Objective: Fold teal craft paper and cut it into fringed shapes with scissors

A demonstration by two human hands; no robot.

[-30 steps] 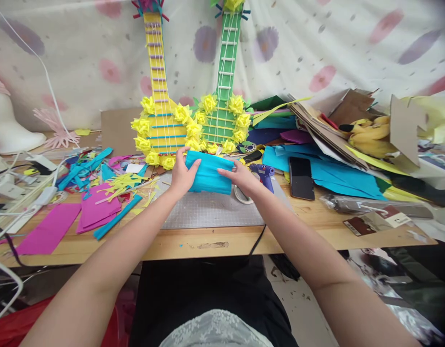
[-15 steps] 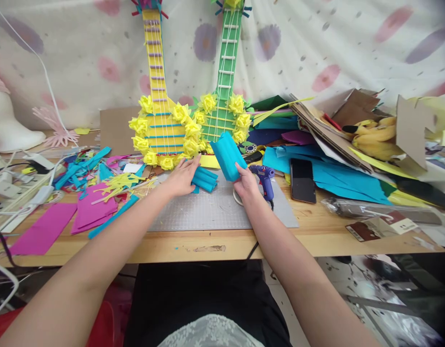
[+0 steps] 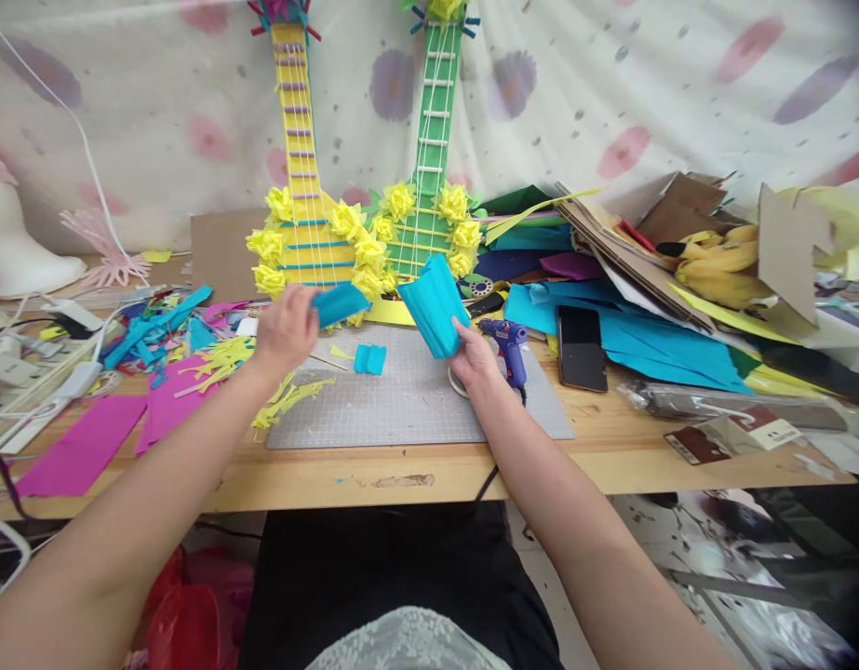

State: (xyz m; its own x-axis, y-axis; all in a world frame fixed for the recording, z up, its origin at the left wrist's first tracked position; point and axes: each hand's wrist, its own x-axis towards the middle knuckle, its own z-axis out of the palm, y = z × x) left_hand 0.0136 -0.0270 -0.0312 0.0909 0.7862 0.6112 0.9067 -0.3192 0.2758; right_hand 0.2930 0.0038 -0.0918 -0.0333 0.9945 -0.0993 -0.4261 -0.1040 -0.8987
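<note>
My right hand is closed on a folded wad of teal crepe paper, held tilted above the grey cutting mat. My left hand grips a smaller teal paper piece lifted over the mat's left end. One small teal scrap lies on the mat between my hands. Behind them stand two cardboard guitars, a yellow one and a green one, both ringed with yellow paper flowers.
A blue glue gun and a black phone lie right of my right hand. Teal sheets, cardboard and a banana plush pile at the right. Magenta sheets, yellow and teal trimmings and cables cover the left.
My left hand lifted a teal piece off the mat and moved left. A small teal scrap stays on the mat. My right hand keeps its wad in about the same place.
</note>
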